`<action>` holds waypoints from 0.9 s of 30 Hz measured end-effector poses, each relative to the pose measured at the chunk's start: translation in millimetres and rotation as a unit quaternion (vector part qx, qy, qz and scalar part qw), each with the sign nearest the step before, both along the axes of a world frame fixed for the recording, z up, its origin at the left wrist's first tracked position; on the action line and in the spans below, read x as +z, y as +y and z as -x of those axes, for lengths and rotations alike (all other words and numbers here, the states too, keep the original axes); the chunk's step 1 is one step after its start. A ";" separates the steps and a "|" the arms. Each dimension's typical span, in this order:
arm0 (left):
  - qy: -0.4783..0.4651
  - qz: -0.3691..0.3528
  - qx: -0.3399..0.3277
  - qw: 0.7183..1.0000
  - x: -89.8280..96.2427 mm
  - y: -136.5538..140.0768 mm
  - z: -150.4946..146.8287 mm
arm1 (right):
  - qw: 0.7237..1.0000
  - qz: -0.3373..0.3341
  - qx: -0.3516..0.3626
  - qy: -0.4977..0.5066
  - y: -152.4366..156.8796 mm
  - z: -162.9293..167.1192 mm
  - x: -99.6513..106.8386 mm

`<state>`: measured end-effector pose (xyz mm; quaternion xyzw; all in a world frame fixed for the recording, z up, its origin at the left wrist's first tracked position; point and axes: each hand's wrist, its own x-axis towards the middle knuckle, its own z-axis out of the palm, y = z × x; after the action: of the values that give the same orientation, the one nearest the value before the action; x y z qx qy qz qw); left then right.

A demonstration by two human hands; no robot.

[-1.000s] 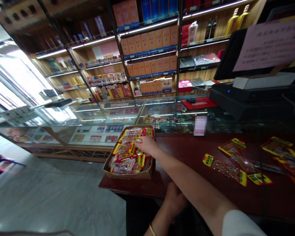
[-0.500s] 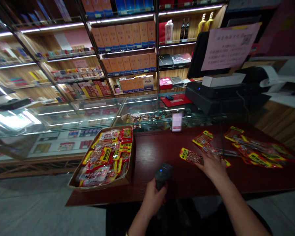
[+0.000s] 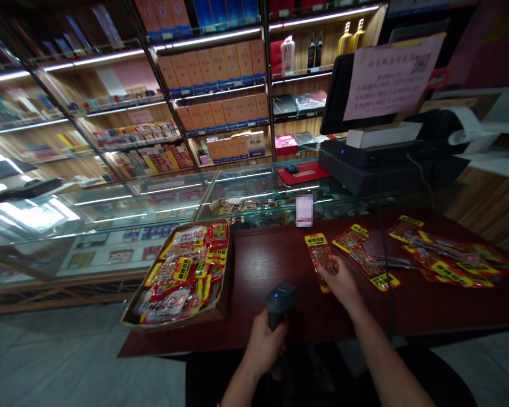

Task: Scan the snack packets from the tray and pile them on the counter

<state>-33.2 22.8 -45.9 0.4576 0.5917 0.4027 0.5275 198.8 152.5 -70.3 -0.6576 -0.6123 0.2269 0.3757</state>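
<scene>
A dark handheld barcode scanner (image 3: 281, 299) with a blue light is gripped in my left hand (image 3: 266, 342), its head tilted up over the counter's front part. My right hand (image 3: 339, 282) pinches a red and yellow snack packet (image 3: 319, 254) by its right side, thumb on its face. To the right of that hand lie two more packets, an upper packet (image 3: 351, 238) and a lower packet (image 3: 375, 270), touching or overlapping. Farther right a loose pile of snack packets (image 3: 449, 263) spreads on the dark red counter (image 3: 258, 254).
A cardboard box (image 3: 228, 282) full of similar packets stands at the counter's left. Behind are a glass display case (image 3: 246, 180), a red mouse pad (image 3: 303, 174) and a monitor (image 3: 337, 96) with a paper notice. A cable (image 3: 384, 226) hangs down at the right.
My right hand has moved left from the middle packets and now grips the leftmost one, which has turned from lying sideways to nearly upright. The scanner has barely moved.
</scene>
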 end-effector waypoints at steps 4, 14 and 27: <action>0.003 0.000 -0.013 1.000 -5.7 -0.5 2.3 | 0.997 -0.039 0.030 0.055 -5.4 4.3 -7.2; 0.013 -0.029 -0.068 0.997 -1.4 -5.1 8.2 | 0.984 -0.052 0.150 0.084 -19.2 16.2 0.3; 0.022 -0.043 -0.044 0.998 2.7 -6.7 6.1 | 0.981 -0.052 0.151 0.107 -21.0 19.3 2.5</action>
<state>-39.3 16.0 -43.2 0.5140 0.5645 0.3946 0.5113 179.4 131.5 -67.8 -0.5089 -0.6717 0.3181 0.4342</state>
